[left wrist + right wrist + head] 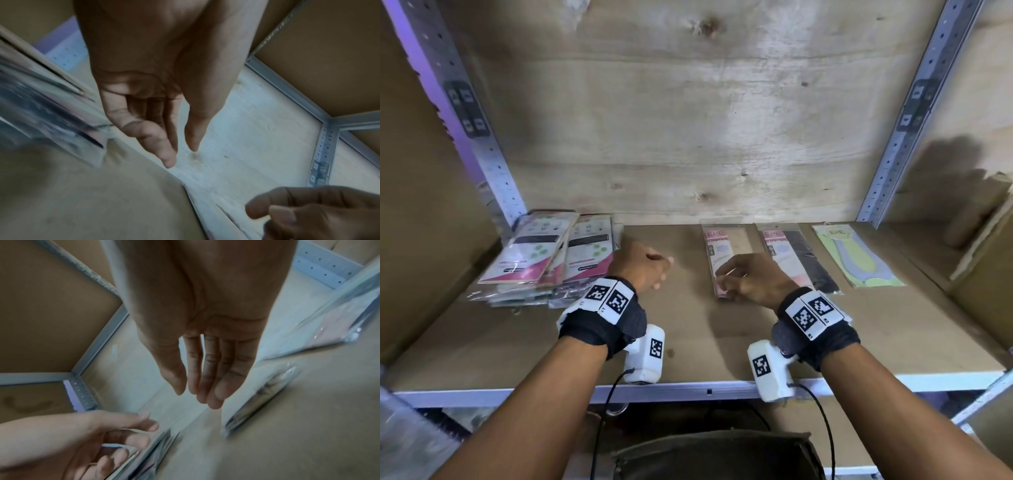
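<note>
Over the near end of the pink sock packet, the right hand's fingers lie nearly straight and close together, with the thumb alongside and nothing gripped. The head view shows the fingertips low over the packet's bottom edge, but whether they touch it cannot be told. The right hand hovers palm down above the shelf board, on which the packet lies flat, lengthwise, near the middle. The left hand hangs just to the left of it, well clear of the packet. Its fingers are loosely bent, the thumb stands a little apart from them, and it holds nothing. A stack of packets with pink and white cards sits just beside the left hand, against the shelf's left upright. To the right of the pink packet lie a black sock packet and then a yellow-green sock packet, all three in a row. A plywood back panel closes the shelf behind them, and a dark bag sits below the front rail.
</note>
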